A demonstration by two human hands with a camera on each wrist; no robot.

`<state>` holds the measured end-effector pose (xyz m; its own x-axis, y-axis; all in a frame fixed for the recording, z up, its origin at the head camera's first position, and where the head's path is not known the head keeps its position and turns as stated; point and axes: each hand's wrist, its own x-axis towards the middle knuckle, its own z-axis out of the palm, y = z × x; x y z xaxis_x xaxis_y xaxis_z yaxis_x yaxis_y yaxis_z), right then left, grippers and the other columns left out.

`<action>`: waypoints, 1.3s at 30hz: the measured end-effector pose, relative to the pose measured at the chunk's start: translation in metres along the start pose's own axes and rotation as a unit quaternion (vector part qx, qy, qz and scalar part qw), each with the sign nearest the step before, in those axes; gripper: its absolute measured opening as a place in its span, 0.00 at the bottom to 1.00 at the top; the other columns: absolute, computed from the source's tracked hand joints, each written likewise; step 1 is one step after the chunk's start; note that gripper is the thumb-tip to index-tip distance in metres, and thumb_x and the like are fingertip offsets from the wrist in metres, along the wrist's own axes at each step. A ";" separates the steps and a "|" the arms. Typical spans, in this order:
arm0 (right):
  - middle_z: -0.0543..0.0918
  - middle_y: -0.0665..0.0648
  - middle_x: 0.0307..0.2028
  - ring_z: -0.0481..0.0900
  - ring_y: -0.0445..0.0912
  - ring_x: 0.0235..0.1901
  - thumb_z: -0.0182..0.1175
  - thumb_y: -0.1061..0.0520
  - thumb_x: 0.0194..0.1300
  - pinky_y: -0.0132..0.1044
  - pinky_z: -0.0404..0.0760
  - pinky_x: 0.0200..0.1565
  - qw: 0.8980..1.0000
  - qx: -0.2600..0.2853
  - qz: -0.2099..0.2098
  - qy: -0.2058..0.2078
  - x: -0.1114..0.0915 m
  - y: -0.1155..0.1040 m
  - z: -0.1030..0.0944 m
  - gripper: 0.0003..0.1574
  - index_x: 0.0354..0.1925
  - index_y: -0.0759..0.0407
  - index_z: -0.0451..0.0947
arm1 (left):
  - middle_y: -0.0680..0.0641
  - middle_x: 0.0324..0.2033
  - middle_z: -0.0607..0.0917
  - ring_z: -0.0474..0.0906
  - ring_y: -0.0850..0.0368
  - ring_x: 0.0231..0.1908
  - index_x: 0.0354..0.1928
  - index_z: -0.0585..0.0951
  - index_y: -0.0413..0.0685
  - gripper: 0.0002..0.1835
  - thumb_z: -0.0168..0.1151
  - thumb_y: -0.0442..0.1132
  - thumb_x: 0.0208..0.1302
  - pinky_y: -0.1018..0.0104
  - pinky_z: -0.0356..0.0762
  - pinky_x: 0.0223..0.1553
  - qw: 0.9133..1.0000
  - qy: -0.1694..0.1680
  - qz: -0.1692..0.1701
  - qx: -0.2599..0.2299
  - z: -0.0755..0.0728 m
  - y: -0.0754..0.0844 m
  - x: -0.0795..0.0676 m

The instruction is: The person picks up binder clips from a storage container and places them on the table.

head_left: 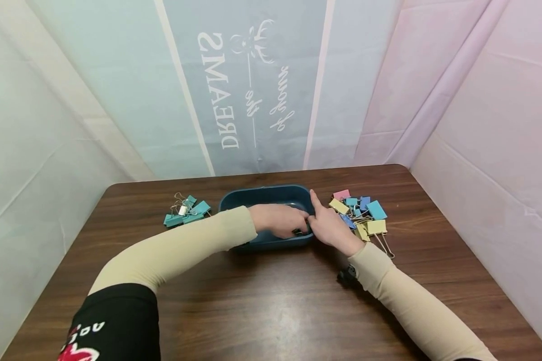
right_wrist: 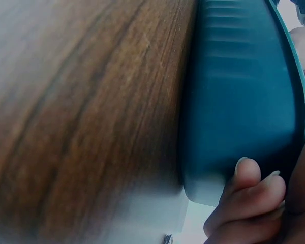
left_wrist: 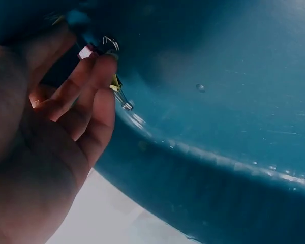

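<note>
A dark teal plastic basin [head_left: 232, 197] sits near the far side of the table. My left hand [head_left: 280, 219] reaches into its right end, fingers curled around a few small binder clips. In the left wrist view a pink clip [left_wrist: 86, 52] and a yellow clip [left_wrist: 115, 82] show by the fingertips; the rest are mostly hidden. My right hand [head_left: 331, 225] grips the basin's right end, with curled fingers [right_wrist: 249, 195] against the outside wall in the right wrist view.
Several teal binder clips [head_left: 191, 215] lie left of the basin. To its right is a pile of pink, yellow, blue and teal binder clips [head_left: 366, 215]. The brown wooden table [head_left: 262, 301] meets a printed cloth [head_left: 253, 100] at the back.
</note>
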<state>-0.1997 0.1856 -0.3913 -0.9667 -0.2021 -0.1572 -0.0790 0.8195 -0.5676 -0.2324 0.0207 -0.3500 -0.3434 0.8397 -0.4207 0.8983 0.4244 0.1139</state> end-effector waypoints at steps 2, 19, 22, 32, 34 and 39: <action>0.74 0.57 0.18 0.71 0.50 0.13 0.45 0.53 0.76 0.40 0.70 0.19 1.000 0.006 0.001 -0.002 0.000 0.000 0.000 0.46 0.80 0.53 0.33 | 0.53 0.47 0.77 0.73 0.59 0.43 0.57 0.84 0.53 0.16 0.63 0.34 0.69 0.69 0.75 0.50 1.000 -0.009 -0.016 -0.003 0.001 -0.001 0.000; 0.75 0.58 0.20 0.74 0.51 0.14 0.46 0.54 0.76 0.40 0.72 0.19 1.000 0.020 0.006 -0.005 -0.001 0.001 0.002 0.46 0.80 0.51 0.33 | 0.54 0.46 0.77 0.74 0.59 0.41 0.54 0.81 0.55 0.14 0.64 0.44 0.69 0.68 0.76 0.46 0.996 -0.026 -0.072 -0.044 0.004 -0.013 -0.001; 0.75 0.59 0.20 0.74 0.51 0.14 0.46 0.54 0.76 0.40 0.71 0.19 1.000 0.019 0.008 -0.004 -0.001 0.001 0.002 0.46 0.80 0.50 0.33 | 0.56 0.41 0.80 0.76 0.59 0.39 0.50 0.83 0.55 0.10 0.64 0.43 0.69 0.68 0.77 0.45 0.995 -0.029 -0.070 -0.069 0.004 -0.014 -0.002; 0.75 0.59 0.21 0.74 0.50 0.14 0.46 0.54 0.76 0.40 0.71 0.20 1.000 0.013 0.007 0.001 0.000 0.001 0.001 0.46 0.80 0.50 0.33 | 0.55 0.36 0.81 0.77 0.59 0.37 0.42 0.83 0.54 0.04 0.64 0.37 0.69 0.67 0.77 0.42 0.992 -0.044 -0.077 -0.085 0.002 -0.015 -0.001; 0.75 0.59 0.22 0.74 0.50 0.15 0.46 0.54 0.76 0.40 0.71 0.20 1.000 0.015 0.008 -0.001 -0.001 0.001 0.001 0.46 0.80 0.50 0.33 | 0.55 0.36 0.81 0.77 0.58 0.37 0.41 0.83 0.54 0.05 0.64 0.34 0.68 0.67 0.77 0.42 0.991 -0.042 -0.082 -0.092 0.003 -0.015 -0.001; 0.75 0.58 0.21 0.74 0.50 0.14 0.46 0.54 0.76 0.40 0.71 0.19 1.000 0.018 0.007 -0.003 -0.002 0.001 0.001 0.46 0.80 0.50 0.33 | 0.54 0.35 0.81 0.77 0.57 0.36 0.40 0.83 0.54 0.09 0.66 0.30 0.65 0.66 0.78 0.41 0.990 -0.030 -0.090 -0.109 0.000 -0.017 -0.005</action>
<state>-0.1974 0.1859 -0.3924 -0.9662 -0.1942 -0.1696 -0.0573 0.8029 -0.5933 -0.2460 0.0086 -0.3501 -0.4693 0.7252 -0.5038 0.7414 0.6336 0.2213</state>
